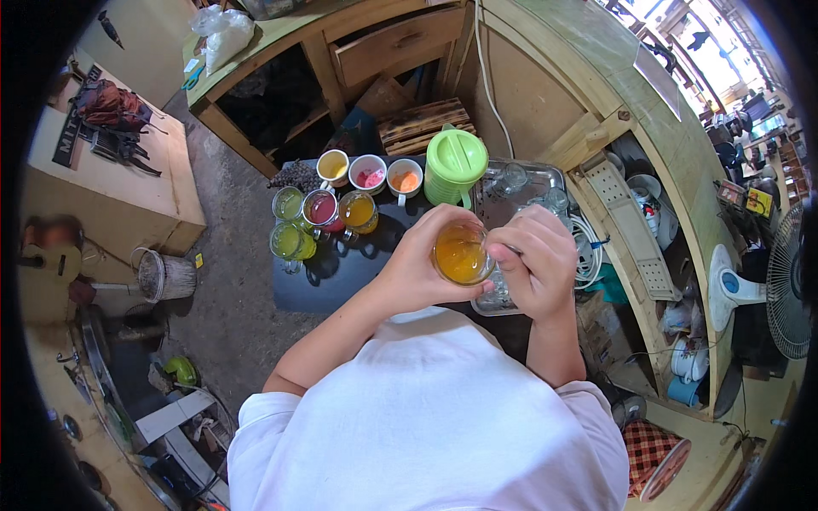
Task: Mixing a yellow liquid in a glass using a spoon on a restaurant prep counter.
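Note:
My left hand (418, 259) is wrapped around a glass of orange drink (461, 257), held up near my chest. My right hand (537, 259) grips the handle of a metal spoon (511, 248) that dips into that glass. Beyond them a green lidded pitcher (455, 163) stands on the dark table (291, 300). Left of it are three white cups holding yellow (333, 167), pink (367, 174) and orange (404, 178) contents. Nearer stand glass mugs of red drink (321, 209), orange drink (359, 212) and green drink (291, 241).
A metal tray (556, 174) with several clear glasses (511, 179) lies at the table's right, partly behind my right hand. Dark grapes or beads (297, 174) lie at the far left corner. A wooden shelf unit (639, 268) curves along the right, with a fan (786, 281) beside it.

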Available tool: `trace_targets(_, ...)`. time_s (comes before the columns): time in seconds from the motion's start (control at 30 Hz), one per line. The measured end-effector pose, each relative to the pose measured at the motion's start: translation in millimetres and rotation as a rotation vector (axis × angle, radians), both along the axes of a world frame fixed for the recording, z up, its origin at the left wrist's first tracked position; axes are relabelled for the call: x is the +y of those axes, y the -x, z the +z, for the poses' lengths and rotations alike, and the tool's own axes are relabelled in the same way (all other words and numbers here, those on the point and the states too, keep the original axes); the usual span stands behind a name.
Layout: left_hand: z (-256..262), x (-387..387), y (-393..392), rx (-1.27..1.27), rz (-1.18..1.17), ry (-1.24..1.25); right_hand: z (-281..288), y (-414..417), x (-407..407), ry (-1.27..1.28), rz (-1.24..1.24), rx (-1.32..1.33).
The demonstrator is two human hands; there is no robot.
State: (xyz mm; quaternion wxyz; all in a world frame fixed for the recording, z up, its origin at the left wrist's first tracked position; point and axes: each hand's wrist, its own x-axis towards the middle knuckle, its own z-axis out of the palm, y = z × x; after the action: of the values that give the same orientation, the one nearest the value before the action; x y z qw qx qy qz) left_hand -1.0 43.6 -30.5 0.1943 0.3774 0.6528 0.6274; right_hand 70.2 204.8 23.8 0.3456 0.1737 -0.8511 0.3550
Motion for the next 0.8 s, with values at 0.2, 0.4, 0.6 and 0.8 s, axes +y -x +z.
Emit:
trace_targets(0.2, -1.4, 2.6, 0.9, -0.007, -0.006, 0.010, -5.8, -0.5, -0.9, 0.083, 0.014, -0.075)
trace_targets(0.4, -2.4, 4.0, 2.7, 0.015, 0.010, 0.020, -5.0, 2.0, 4.8, 0.014, -0.015, 0.026)
trace_targets(0.6, -3.5, 7.8, 0.0, -0.015, -0.005, -0.005, -8.8, 0.5, 3.2, 0.105, 0.010, -0.055)
trace_targets(0.8, -3.4, 8.8, 1.9, 0.010, -0.004, 0.000, -4.5, 1.9, 8.2, 0.036, -0.048, 0.023)
